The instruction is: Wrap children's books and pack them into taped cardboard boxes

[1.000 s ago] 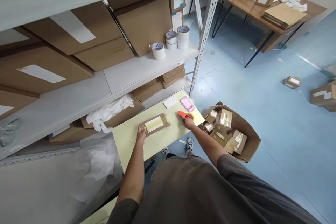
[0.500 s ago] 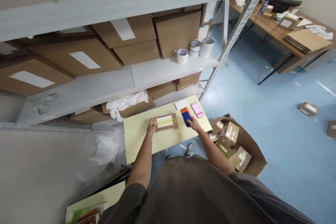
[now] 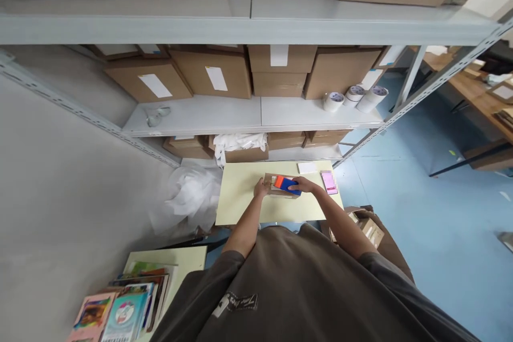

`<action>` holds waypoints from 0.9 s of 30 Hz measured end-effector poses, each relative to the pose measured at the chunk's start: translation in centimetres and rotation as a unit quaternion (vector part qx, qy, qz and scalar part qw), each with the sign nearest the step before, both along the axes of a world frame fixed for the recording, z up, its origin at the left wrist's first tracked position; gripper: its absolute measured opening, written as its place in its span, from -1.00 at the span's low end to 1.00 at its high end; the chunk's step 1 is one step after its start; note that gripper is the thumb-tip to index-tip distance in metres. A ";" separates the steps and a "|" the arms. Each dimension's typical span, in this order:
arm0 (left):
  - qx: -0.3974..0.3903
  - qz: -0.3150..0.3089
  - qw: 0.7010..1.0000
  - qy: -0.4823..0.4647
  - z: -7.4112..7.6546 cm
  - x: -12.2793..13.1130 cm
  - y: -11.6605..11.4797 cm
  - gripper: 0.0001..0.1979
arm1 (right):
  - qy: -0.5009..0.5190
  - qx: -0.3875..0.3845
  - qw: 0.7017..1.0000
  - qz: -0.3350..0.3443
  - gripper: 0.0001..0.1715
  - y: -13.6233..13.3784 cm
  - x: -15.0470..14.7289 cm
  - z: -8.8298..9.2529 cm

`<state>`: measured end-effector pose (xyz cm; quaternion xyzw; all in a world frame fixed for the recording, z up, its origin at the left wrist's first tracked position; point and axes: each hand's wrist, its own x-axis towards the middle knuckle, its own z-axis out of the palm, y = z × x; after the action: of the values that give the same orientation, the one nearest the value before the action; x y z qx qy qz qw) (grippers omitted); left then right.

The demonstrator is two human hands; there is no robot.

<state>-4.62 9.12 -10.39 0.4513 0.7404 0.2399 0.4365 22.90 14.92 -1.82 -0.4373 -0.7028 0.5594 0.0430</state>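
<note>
A small cardboard box (image 3: pixel 280 193) with a white label lies on the pale yellow table (image 3: pixel 239 208). My left hand (image 3: pixel 261 188) is closed on its left end, the fingertips partly hidden. In my right hand (image 3: pixel 303 185) is a blue and orange tape dispenser (image 3: pixel 289 185), gripped by its blue body. Its orange end points left, over the label, and covers part of it. Whether the dispenser touches the box I cannot tell. To the right on the same table lies a pink-screened phone (image 3: pixel 329 182), and a white flat pad (image 3: pixel 306 168) sits at the back edge.
Metal shelving (image 3: pixel 192 128) stands beyond the table, with cardboard boxes and tape rolls (image 3: pixel 333 101). At the right is a large carton (image 3: pixel 390 246) holding small boxes. Clear plastic wrap (image 3: pixel 188 195) heaps at the left; books (image 3: pixel 124 310) lie on another table behind.
My right hand has carried the tape dispenser leftward from beside the box to over its label. My left hand still holds the box's left end. The camera view has turned left.
</note>
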 end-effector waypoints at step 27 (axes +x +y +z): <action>0.064 -0.032 0.952 -0.297 5.4 5.7 1.6 -0.60 | 0.058 -0.101 0.991 -0.071 -0.28 -1.8 4.5 -0.1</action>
<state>1.12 10.70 -4.99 0.4101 0.5459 0.3956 0.6143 27.37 13.15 -1.95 -0.4546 -0.6064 0.6476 0.0788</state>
